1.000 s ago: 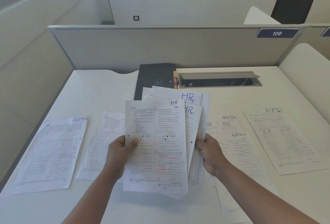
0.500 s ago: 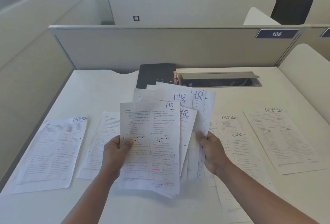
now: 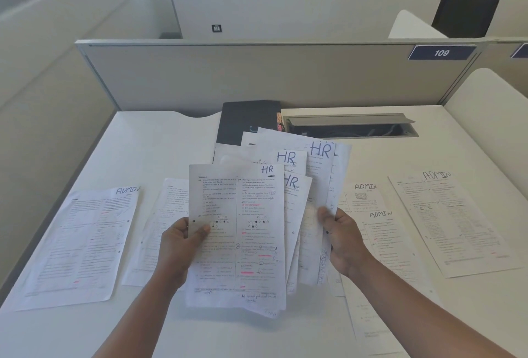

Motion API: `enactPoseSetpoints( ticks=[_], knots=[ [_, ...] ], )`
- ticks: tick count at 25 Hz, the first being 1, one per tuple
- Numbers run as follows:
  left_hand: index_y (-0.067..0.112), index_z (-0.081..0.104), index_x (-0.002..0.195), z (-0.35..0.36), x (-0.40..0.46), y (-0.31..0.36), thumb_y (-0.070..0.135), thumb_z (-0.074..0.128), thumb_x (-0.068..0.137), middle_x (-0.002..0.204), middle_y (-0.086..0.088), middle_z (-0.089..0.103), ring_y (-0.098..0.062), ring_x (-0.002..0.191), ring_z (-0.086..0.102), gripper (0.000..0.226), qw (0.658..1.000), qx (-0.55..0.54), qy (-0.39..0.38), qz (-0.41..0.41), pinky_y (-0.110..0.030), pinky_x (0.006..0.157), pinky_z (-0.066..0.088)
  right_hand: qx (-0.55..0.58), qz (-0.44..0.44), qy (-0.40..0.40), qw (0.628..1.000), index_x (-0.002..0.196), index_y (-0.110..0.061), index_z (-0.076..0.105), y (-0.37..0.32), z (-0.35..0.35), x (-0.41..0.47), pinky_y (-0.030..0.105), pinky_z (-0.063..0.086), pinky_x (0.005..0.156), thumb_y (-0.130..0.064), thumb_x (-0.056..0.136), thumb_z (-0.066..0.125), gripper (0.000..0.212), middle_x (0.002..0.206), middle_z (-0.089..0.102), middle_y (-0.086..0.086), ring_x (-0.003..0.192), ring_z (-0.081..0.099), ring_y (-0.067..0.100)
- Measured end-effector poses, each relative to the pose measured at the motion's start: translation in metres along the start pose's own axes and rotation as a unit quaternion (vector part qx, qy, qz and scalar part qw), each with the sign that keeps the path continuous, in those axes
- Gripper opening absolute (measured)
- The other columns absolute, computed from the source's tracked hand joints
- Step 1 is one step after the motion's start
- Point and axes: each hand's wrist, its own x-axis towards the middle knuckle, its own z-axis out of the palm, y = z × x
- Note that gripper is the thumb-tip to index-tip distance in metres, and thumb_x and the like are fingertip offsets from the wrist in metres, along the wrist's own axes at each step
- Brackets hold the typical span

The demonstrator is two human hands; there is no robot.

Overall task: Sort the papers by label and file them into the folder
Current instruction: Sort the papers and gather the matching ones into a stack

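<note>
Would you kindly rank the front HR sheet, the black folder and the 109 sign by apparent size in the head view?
1. Front HR sheet, though it is nearest the camera.
2. Black folder, partly covered by papers.
3. 109 sign.

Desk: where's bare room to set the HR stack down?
Bare: the far left corner of the desk, between the folder and the left edge; also the near strip under the forearms. Crowded: ADMIN sheets fill the right half, and two more sheets lie left of the HR stack.
</note>
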Motion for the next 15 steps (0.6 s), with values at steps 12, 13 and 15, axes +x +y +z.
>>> enactPoseSetpoints(
  ticks=[12, 13, 15],
  knots=[
    [0.008, 0.067, 0.118, -0.0101, 0.0033, -0.0003, -0.003, 0.066, 0.095, 0.105, -0.014, 0.079, -0.033, 0.092, 0.077, 0.026, 0.997, -0.041, -0.06, 0.011, -0.046, 0.074, 0.064, -0.006, 0.015, -0.01, 1.0, 0.123, 0.0, 0.068, 0.001, -0.0007, 0.003, 0.052, 0.055, 0.102, -0.017, 0.106, 0.057, 0.027, 0.119, 0.076, 0.015, 0.116, 0.071, 0.034],
    [0.007, 0.067, 0.118, -0.0096, 0.004, -0.0002, -0.003, 0.066, 0.095, 0.106, -0.014, 0.079, -0.034, 0.093, 0.077, 0.026, 0.997, -0.041, -0.062, 0.011, -0.046, 0.075, 0.064, -0.009, 0.016, -0.014, 1.0, 0.123, 0.0, 0.069, 0.0006, 0.0004, 0.003, 0.052, 0.056, 0.102, -0.017, 0.106, 0.057, 0.027, 0.119, 0.076, 0.015, 0.115, 0.072, 0.033],
    [0.007, 0.067, 0.119, -0.0093, 0.0056, -0.0006, -0.002, 0.066, 0.095, 0.108, -0.015, 0.079, -0.035, 0.095, 0.076, 0.026, 0.997, -0.041, -0.062, 0.011, -0.049, 0.08, 0.063, -0.019, 0.016, -0.019, 1.0, 0.122, 0.001, 0.068, 0.0001, 0.0021, 0.0033, 0.053, 0.055, 0.103, -0.016, 0.105, 0.058, 0.027, 0.12, 0.076, 0.017, 0.115, 0.072, 0.034]
  ],
)
